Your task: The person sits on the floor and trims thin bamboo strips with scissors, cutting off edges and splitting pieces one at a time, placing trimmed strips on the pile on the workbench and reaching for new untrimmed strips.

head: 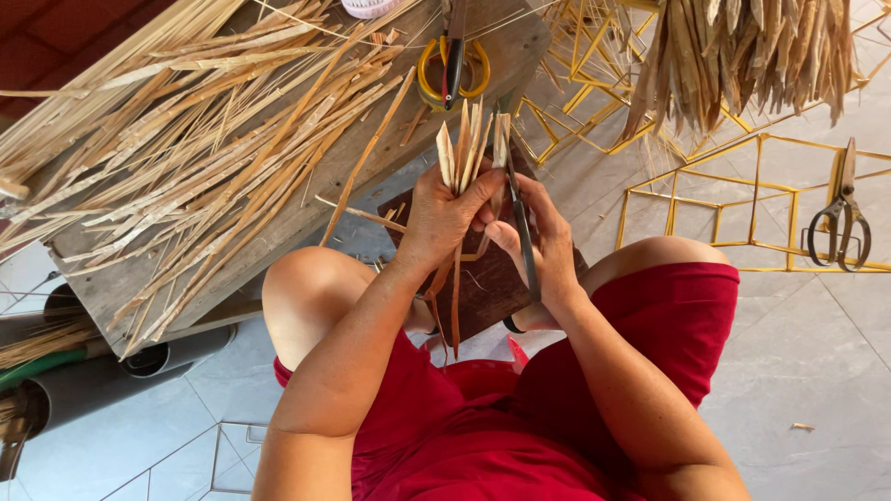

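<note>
Both hands (492, 223) grip bamboo strips (467, 148) pointing upright, away from the body.

The person wears a red short-sleeved or sleeveless top, its cloth creased and folded across the chest just below the forearms. Red shorts of the same shade cover the upper thighs and end above the knees, which are bare on either side of the hands. Both forearms are bare from the elbow down, with no sleeves, watch or bracelet to be seen on them. The left hand (444, 215) and the right hand (543, 243) carry no gloves, and no rings can be made out on the fingers.
</note>
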